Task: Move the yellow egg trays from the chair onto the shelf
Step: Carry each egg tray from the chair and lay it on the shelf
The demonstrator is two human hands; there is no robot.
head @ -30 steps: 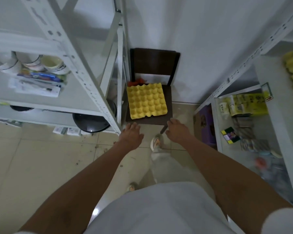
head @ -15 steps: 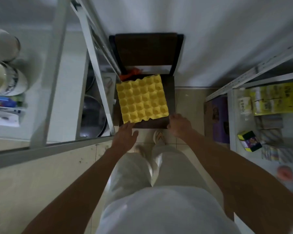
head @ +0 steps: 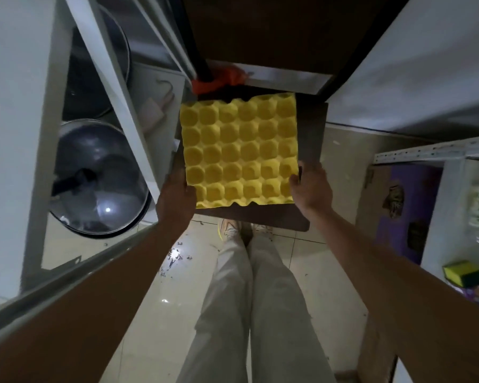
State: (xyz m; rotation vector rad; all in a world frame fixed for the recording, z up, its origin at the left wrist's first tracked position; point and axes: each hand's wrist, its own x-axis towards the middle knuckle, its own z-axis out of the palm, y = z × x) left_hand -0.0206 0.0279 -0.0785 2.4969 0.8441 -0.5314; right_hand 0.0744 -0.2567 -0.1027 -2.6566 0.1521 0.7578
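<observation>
Head view. We find the yellow egg tray (head: pixel 239 152) lying on the dark seat of the chair (head: pixel 310 145), its near edge close to the seat's front edge. A strip of bare seat shows along the tray's right side; its left side overhangs or meets the seat's left edge, we cannot tell which. The left hand (head: pixel 175 201) is closed on the tray's near left corner, and the right hand (head: pixel 311 189) is closed on its near right corner, fingers curled under the rim. Whether one tray or a stack is held, we cannot tell.

The chair stands against a pale wall, wedged between two white metal shelf units. The left shelf post (head: pixel 116 89) runs just beside the tray's left edge. Pale floor tiles carry scattered dark debris in front of the chair.

An orange object (head: pixel 219 81) lies behind the tray. A glass pot lid (head: pixel 97 178) sits low on the left shelving; a yellow-green sponge (head: pixel 466 276) on the right.
</observation>
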